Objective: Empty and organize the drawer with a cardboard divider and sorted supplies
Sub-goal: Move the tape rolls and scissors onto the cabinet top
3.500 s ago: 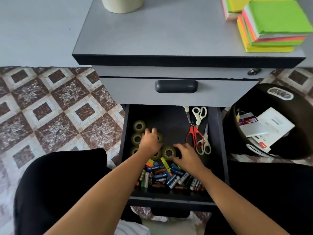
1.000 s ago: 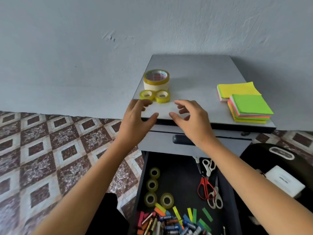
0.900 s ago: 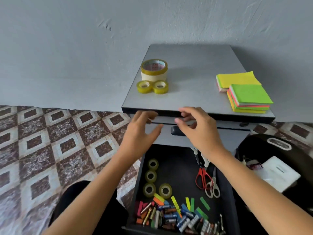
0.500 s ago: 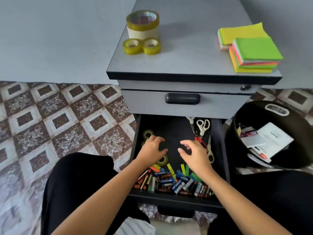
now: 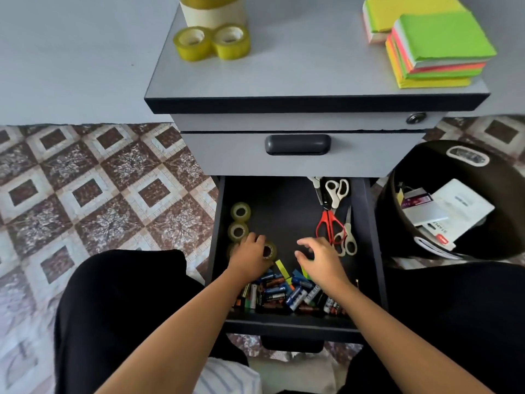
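Looking down through the head camera feed, I have both hands inside the open drawer (image 5: 375, 237) of a small grey cabinet. The left hand (image 5: 250, 255) lies at the drawer's left side, over the small tape rolls (image 5: 240, 205). Its fingers (image 5: 255, 239) cover part of one roll and touch another beside the thumb, but I cannot tell whether they have closed round either. Two further rolls lie flat along the left wall, just beyond that hand.

The right hand (image 5: 319, 258) hovers near the middle of the drawer with its fingers loosely curled and spread, holding nothing. It is just beside the handles of the scissors (image 5: 328, 213), several pairs of which lie along the right wall.

A heap of batteries (image 5: 284, 294) fills the near end of the drawer under both wrists, with a few coloured paper strips (image 5: 281, 267) between the hands.

Above, the cabinet's top surface (image 5: 312, 66) carries two yellow tape rolls (image 5: 211, 45) touching each other, in front of a large tape roll (image 5: 213, 11). Stacks of bright note paper (image 5: 437, 49) sit at its right. A black bin (image 5: 420, 166) with white cards stands beside the cabinet.
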`<state>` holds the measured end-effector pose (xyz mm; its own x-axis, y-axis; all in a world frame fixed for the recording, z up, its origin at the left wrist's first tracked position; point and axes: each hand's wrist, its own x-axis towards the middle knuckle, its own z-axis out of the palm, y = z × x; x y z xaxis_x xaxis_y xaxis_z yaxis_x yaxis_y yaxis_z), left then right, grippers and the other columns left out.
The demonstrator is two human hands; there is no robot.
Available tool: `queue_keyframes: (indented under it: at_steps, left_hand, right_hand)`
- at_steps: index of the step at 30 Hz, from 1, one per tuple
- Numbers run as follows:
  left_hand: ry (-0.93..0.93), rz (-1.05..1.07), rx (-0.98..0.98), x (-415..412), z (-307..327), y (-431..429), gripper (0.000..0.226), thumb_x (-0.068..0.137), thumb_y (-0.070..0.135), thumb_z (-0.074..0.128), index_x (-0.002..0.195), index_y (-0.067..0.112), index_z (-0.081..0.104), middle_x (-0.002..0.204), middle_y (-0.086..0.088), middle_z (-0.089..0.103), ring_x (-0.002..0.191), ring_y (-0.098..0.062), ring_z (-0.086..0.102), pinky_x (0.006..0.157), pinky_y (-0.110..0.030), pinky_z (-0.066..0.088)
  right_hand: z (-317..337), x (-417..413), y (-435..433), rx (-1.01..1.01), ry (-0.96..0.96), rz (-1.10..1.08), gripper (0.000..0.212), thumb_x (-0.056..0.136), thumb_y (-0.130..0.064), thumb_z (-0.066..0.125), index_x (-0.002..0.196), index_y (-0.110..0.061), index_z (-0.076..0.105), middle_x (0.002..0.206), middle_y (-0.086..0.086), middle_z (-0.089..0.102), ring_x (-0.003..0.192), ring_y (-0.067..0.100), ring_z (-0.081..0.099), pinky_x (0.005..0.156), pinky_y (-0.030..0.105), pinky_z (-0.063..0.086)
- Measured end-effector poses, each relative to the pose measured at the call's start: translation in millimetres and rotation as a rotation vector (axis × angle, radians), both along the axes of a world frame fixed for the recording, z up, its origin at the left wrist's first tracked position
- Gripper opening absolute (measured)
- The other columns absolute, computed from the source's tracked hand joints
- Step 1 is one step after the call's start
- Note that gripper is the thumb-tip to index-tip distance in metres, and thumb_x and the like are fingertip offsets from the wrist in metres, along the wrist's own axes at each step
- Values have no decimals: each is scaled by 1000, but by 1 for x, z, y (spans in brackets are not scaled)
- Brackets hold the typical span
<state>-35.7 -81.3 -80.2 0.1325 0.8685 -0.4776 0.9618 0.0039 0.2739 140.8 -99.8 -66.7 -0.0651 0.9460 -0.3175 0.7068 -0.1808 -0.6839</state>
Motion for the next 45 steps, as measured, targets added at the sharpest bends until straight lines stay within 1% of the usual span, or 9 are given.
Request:
queue_keyframes:
  at_steps: [10,16,20,24,33,36,40,43,45]
  left_hand:
    - [-217,77,186,-37,64,5,65,83,29,66,140,15,38,134,-8,38,127,-26,34,104,-30,30]
    - [-292,213,210,-67,86,10,64,80,28,70,137,17,42,128,-6,42,122,-23,40,103,-32,36]
    - [-297,250,226,-79,89,11,61,81,26,69,135,18,44,127,-5,41,121,-20,40,96,-24,33]
    - [-318,283,218,-85,90,10,59,80,25,69,134,19,45,127,-5,41,122,-22,40,101,-31,36]
    - [-338,293,218,-81,99,8,61,81,29,69,136,20,43,129,-3,41,121,-22,42,99,-31,38]
    - [-389,295,261,-75,112,8,62,80,29,70,135,20,43,128,-2,41,117,-19,45,95,-24,36]
    - [-451,293,350,-66,138,11,63,80,30,71,136,20,43,127,-1,41,104,-14,50,88,-19,38]
    - [-471,243,458,-61,164,17,62,81,31,70,136,22,43,124,2,41,98,-8,48,80,-9,34]
    - [-500,227,538,-59,185,22,62,81,31,70,136,23,43,122,4,41,104,-7,47,83,-11,36]
  right_hand:
    - [-18,-56,4,-85,21,186,43,86,-29,64,126,-15,56,119,8,54,110,23,55,92,31,45]
    - [-29,-94,11,-144,-164,353,58,87,-40,59,136,-16,42,130,10,45,124,30,40,99,42,40]
    - [-27,-109,15,-99,-295,374,54,84,-44,60,128,-16,46,128,9,43,123,31,38,97,43,36]
    - [-26,-121,14,-63,-350,357,51,83,-40,61,124,-13,47,128,10,43,122,31,37,95,41,35]
    - [2,-83,11,22,-174,293,56,81,-50,60,128,-22,49,122,-1,50,119,20,45,96,37,39]
    - [37,-62,15,121,-89,264,59,80,-48,65,130,-20,49,120,-2,51,116,17,48,95,36,43]
    - [98,-40,25,283,38,212,56,81,-39,69,130,-19,51,118,-6,49,109,8,49,92,22,41]
    - [142,-34,36,416,108,181,59,81,-33,70,132,-13,49,120,-4,50,108,5,48,93,26,46]
    - [168,-33,44,514,147,169,60,80,-30,71,133,-11,49,120,-2,51,108,7,50,90,27,48]
